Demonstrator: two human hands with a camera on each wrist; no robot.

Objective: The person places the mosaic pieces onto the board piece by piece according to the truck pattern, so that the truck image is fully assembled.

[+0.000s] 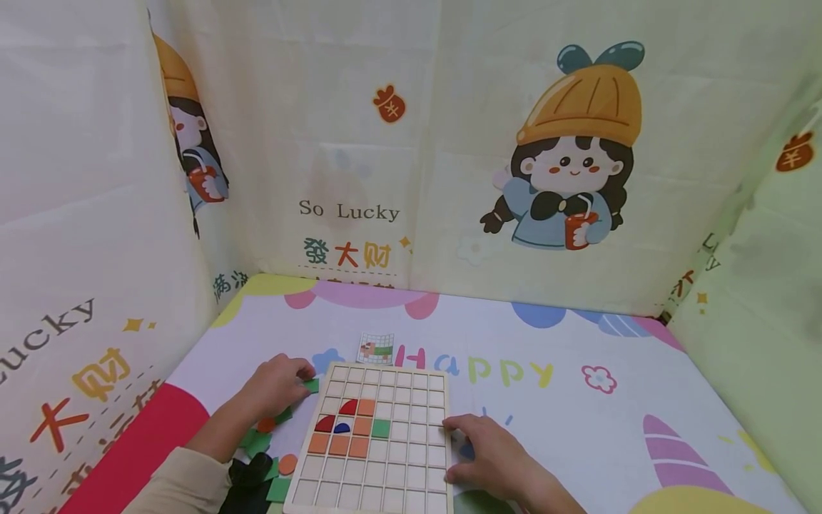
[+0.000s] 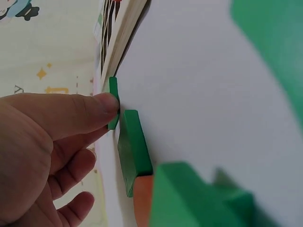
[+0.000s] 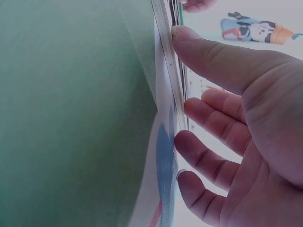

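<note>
At the left edge of the wooden grid board (image 1: 416,455), my left hand (image 1: 280,378) pinches a green square tile (image 2: 113,86) between thumb and fingers, close to the tabletop. My right hand (image 1: 491,457) rests against the board's right edge, thumb and fingertips spread along it and lightly bent. Set in the grid are several orange squares (image 1: 338,445), two red quarter-rounds (image 1: 325,424), a blue half-round piece (image 1: 342,428) and one green square (image 1: 380,428). The other cells are bare wood.
Left of the board lie loose green tiles (image 1: 278,490) and orange round pieces (image 1: 287,464), partly behind my forearm. A small picture card (image 1: 376,348) with a gridded design sits beyond the board's far edge. Printed curtains (image 1: 449,157) enclose the table.
</note>
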